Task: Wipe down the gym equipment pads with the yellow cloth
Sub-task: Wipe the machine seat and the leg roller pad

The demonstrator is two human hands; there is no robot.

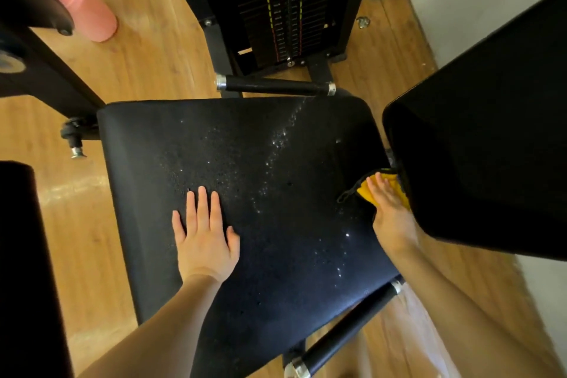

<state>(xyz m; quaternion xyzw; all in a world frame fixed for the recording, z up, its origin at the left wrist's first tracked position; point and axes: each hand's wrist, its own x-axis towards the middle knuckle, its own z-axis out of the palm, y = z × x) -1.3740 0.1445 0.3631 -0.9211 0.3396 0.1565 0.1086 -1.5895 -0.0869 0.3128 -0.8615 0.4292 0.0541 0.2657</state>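
Left hand (pixel 205 235) flat, fingers straight, bracing seat pad (pixel 245 193). Right hand (pixel 391 209) pressing yellow cloth (pixel 366 190) at pad's right edge, fingers extended. Best swept leftward through spray droplets (pixel 276 144) in overlapping passes, steady pressure, edges included.

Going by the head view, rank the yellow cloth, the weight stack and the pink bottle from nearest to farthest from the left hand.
From the left hand:
1. Yellow cloth, to the right, under the right hand.
2. Pink bottle, far upper left on the floor.
3. Weight stack, straight ahead; too close to the bottle to call.
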